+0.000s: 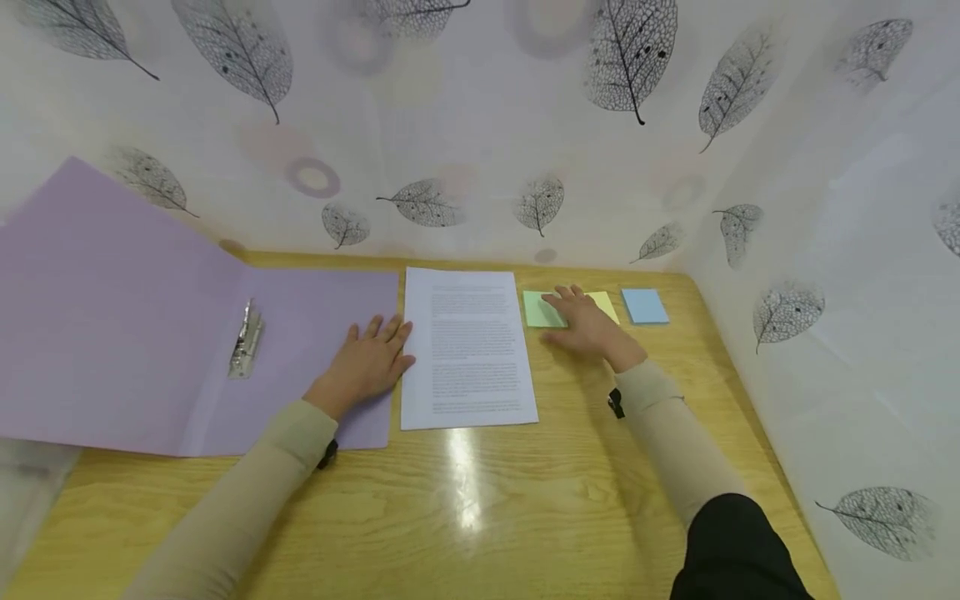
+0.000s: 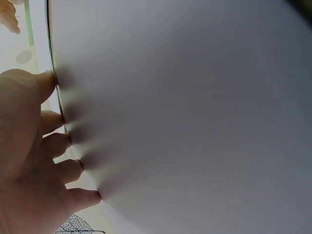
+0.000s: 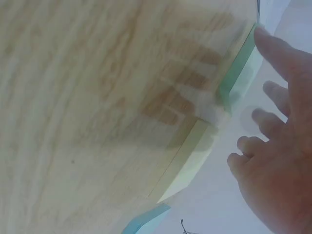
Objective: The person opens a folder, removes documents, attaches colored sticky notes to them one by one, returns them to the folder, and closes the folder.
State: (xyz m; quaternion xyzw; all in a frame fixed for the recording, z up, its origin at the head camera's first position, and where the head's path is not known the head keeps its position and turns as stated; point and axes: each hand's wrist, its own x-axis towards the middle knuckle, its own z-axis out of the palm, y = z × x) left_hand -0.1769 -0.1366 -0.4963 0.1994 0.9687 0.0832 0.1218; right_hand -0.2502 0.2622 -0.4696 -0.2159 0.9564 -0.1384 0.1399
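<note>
So the biggest thing on the wooden table (image 1: 480,500) is an open lilac folder (image 1: 120,333) lying flat on the left, metal clip (image 1: 245,340) in its middle fold. The left hand (image 1: 367,362) rests palm down on the folder's right flap, fingers straight and spread, tips right at the edge of the printed sheet (image 1: 468,350) that lies just beside the folder. It's not gripping anything, just lying flat. Right of the sheet there's a row of sticky note pads: green sticky pad (image 1: 542,309), yellow sticky pad (image 1: 604,305), blue sticky pad (image 1: 644,306). The right hand (image 1: 588,325) lies over the green and yellow ones, fingers loose and open, fingertips touching the green pad, nothing pinched. The blue pad sits apart, untouched, near the leaf-patterned wall (image 1: 825,250).
</note>
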